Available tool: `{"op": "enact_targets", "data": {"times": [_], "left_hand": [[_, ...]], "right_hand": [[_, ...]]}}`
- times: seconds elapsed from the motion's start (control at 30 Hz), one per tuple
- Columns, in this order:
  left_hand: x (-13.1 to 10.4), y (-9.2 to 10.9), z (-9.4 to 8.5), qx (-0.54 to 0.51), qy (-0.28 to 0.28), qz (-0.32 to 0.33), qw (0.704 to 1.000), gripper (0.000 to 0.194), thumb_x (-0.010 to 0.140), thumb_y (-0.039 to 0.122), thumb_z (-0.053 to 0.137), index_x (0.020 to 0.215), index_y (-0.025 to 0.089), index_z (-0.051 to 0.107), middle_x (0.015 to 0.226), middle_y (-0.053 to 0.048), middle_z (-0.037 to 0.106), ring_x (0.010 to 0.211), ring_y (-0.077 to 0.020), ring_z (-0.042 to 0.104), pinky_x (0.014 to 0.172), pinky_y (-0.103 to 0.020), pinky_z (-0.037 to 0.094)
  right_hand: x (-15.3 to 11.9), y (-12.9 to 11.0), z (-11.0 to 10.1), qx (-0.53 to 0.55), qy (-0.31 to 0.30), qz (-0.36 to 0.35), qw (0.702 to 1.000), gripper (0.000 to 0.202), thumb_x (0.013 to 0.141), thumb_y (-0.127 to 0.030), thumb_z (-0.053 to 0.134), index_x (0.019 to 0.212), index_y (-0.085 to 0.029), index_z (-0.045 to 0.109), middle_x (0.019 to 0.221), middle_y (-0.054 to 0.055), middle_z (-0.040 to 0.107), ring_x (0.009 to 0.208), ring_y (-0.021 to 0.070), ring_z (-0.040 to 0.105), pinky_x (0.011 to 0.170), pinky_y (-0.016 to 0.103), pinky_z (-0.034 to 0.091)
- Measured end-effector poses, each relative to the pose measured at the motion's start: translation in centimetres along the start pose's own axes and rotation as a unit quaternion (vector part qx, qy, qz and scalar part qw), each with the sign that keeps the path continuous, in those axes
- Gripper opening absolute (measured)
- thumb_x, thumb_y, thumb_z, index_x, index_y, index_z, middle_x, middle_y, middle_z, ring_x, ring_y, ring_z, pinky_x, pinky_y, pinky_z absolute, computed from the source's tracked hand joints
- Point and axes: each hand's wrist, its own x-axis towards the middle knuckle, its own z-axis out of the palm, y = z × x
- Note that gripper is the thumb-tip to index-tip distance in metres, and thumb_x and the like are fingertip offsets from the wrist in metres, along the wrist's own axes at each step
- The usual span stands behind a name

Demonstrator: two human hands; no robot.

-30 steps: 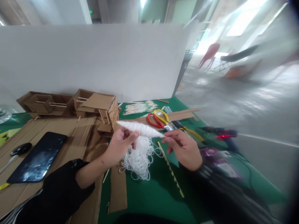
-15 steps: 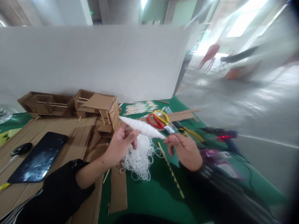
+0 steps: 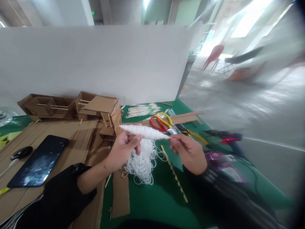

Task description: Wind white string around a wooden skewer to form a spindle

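Observation:
Between my two hands lies a spindle wound with white string [image 3: 147,131], fat in the middle and tapering to both ends. My left hand [image 3: 125,144] is closed around its left part, thumb in front. The fingertips of my right hand [image 3: 187,151] pinch the thin right tip, where a bit of stick shows. Below it a loose tangled heap of white string [image 3: 142,165] rests on the green table [image 3: 152,203]. A strand loops from the heap toward the right.
Scissors with red and yellow handles [image 3: 164,122] and yellow-handled pliers [image 3: 196,136] lie behind my right hand. A yellow dotted strip [image 3: 175,175] is nearby. Cardboard models [image 3: 100,108], a phone [image 3: 39,160] and thin sticks [image 3: 143,110] surround the work. A power tool [image 3: 226,138] sits right.
The string-wound spindle has tilted closer to level, its left end dropping and its right end rising slightly. Both hands keep hold of it and have barely shifted.

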Motion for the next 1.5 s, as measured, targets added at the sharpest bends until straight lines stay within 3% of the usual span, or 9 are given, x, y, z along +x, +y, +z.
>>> {"op": "enact_targets", "data": {"times": [0.27,0.43,0.6,0.83,0.97,1.1,1.2,1.37,1.5], "left_hand": [[0.0,-0.1,0.0,0.022,-0.018,-0.01,1.0,0.038,0.091,0.039,0.057,0.119,0.013,0.054,0.051,0.004,0.058,0.048,-0.0094,0.051,0.053,-0.021,0.042],[-0.1,0.2,0.0,0.03,-0.012,0.01,0.999,0.04,0.092,0.039,0.056,0.123,0.015,0.05,0.052,0.005,0.058,0.049,-0.01,0.052,0.055,-0.021,0.044],[-0.1,0.4,0.1,0.038,-0.012,0.011,0.999,0.044,0.091,0.039,0.056,0.128,0.017,0.047,0.052,0.006,0.057,0.05,-0.0104,0.051,0.057,-0.022,0.045],[-0.2,-0.1,-0.3,0.097,-0.065,-0.028,0.993,0.036,0.091,0.04,0.051,0.115,0.014,0.06,0.06,0.001,0.061,0.052,-0.0122,0.052,0.054,-0.024,0.042],[-0.4,0.3,-0.3,0.193,-0.056,0.008,0.98,0.04,0.093,0.047,0.043,0.098,0.017,0.069,0.07,-0.002,0.062,0.051,-0.0107,0.05,0.051,-0.024,0.039],[-0.4,0.3,-0.1,0.176,-0.012,0.009,0.984,0.04,0.094,0.048,0.042,0.081,0.017,0.063,0.073,-0.001,0.06,0.048,-0.0088,0.047,0.048,-0.023,0.04],[-0.3,0.1,0.2,0.163,-0.02,0.02,0.986,0.038,0.094,0.042,0.046,0.068,0.016,0.057,0.088,-0.004,0.058,0.055,-0.0081,0.049,0.049,-0.022,0.044],[-0.1,0.2,0.1,0.199,-0.021,0.066,0.978,0.035,0.086,0.023,0.052,0.053,0.016,0.059,0.112,-0.008,0.057,0.084,-0.0166,0.059,0.072,-0.029,0.052],[0.1,0.4,-0.5,0.194,0.017,0.112,0.975,0.034,0.077,0.011,0.053,0.045,0.018,0.048,0.113,-0.007,0.064,0.106,-0.0251,0.056,0.094,-0.039,0.044]], "right_hand": [[0.2,0.1,0.1,-0.022,0.056,0.005,0.998,0.02,0.09,-0.031,0.056,0.099,-0.019,0.07,0.079,0.004,0.071,0.055,0.0137,0.061,0.05,0.026,0.051],[0.4,0.2,-0.1,-0.049,-0.035,-0.005,0.998,0.03,0.093,-0.033,0.049,0.11,-0.019,0.07,0.079,0.004,0.071,0.051,0.0134,0.059,0.049,0.026,0.05],[0.6,0.1,-0.1,-0.076,-0.115,0.013,0.99,0.033,0.096,-0.035,0.043,0.091,-0.018,0.07,0.066,0.002,0.067,0.045,0.0128,0.055,0.043,0.024,0.045],[0.4,0.4,0.0,-0.069,-0.009,-0.004,0.998,0.021,0.093,-0.031,0.05,0.098,-0.019,0.066,0.08,0.004,0.073,0.056,0.0151,0.065,0.058,0.027,0.054],[0.3,0.4,0.0,-0.077,0.039,-0.026,0.996,0.019,0.092,-0.028,0.053,0.1,-0.02,0.068,0.079,0.003,0.073,0.063,0.0169,0.069,0.063,0.027,0.056],[0.3,0.2,0.0,-0.091,0.06,-0.036,0.993,0.017,0.091,-0.027,0.055,0.098,-0.021,0.069,0.073,0.002,0.073,0.067,0.0178,0.071,0.066,0.027,0.057],[0.3,0.2,0.1,-0.091,0.074,-0.03,0.993,0.015,0.09,-0.026,0.056,0.095,-0.02,0.069,0.074,0.002,0.074,0.067,0.0182,0.072,0.066,0.028,0.057],[0.3,0.5,0.1,-0.087,0.092,-0.015,0.992,0.017,0.091,-0.029,0.055,0.096,-0.02,0.067,0.075,0.003,0.074,0.067,0.02,0.073,0.064,0.029,0.057],[0.2,1.0,0.2,-0.072,0.099,-0.005,0.992,0.019,0.092,-0.033,0.055,0.099,-0.019,0.065,0.077,0.004,0.074,0.065,0.02,0.073,0.063,0.03,0.057]]}}
